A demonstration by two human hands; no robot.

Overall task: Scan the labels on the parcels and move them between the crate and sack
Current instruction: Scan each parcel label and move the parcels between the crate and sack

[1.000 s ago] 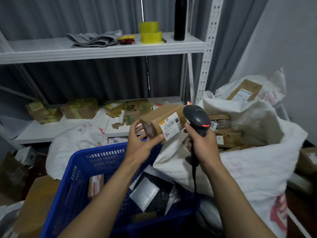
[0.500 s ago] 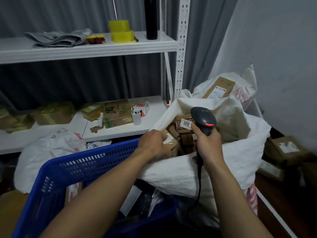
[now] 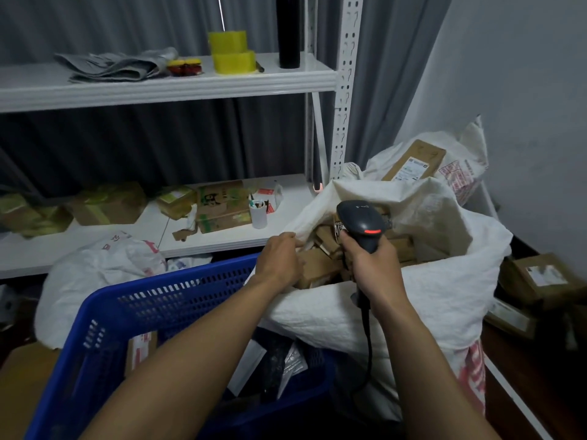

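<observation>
Shelving behind; left grip (image 3: pixel 279 263) on parcel (image 3: pixel 317 269) inside sack (image 3: pixel 444 296) mouth, hold unclear; right grip (image 3: pixel 376 268) wraps scanner (image 3: pixel 359 217). Best seat parcel below rim.

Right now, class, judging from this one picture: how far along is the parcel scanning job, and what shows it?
Done: cardboard parcels already lie in the white sack. In hand: the left hand rests on one at the sack's mouth, its grip hidden; the right hand grips the barcode scanner. Left: mailers and a small box remain in the blue crate.
</observation>
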